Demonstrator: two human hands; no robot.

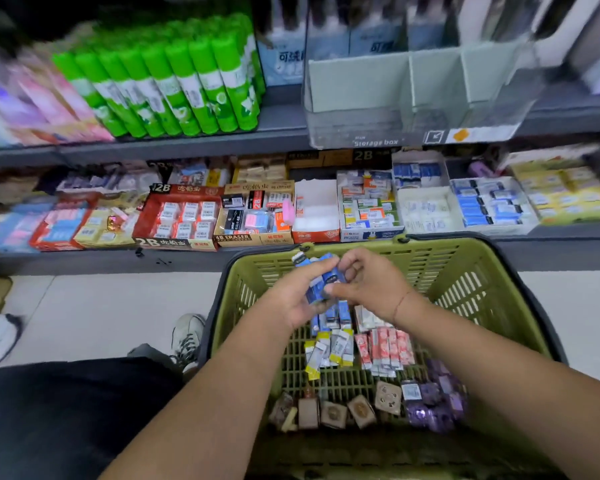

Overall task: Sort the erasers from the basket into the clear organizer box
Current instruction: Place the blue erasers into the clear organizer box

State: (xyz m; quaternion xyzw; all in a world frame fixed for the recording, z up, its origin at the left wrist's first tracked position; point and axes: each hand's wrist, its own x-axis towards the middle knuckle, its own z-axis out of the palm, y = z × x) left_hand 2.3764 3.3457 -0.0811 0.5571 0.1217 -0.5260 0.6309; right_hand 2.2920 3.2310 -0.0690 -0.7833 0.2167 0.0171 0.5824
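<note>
Held erasers: a small stack of blue-wrapped erasers (321, 278), raised over the far half of the basket, between the two hands
Left hand: the left hand (291, 301) lies palm up under the stack; its fingers curl round the stack from the left
Right hand: the right hand (371, 284) meets the stack from the right; thumb and fingertips pinch its near end; a thin band circles the wrist
Basket: an olive-green slatted basket (465, 261) stands on the floor directly below both hands; both forearms reach in over its near rim
Basket contents: loose blue erasers (329, 318) just below the hands; yellow-and-white erasers (329, 351) nearer; red-and-white erasers (385, 344) to their right; brown square packets (361, 410) along the near wall; purple packets (433, 400) in the near right corner
Organizer box: the clear organizer box (413, 98) sits on the upper shelf, well apart from the hands, up and to the right; dividers show inside; blurred
Around: green glue sticks (174, 84) to the box's left; eraser cartons (184, 216) on the lower shelf just behind the basket; a white shoe (187, 336) beside the basket's left wall
</note>
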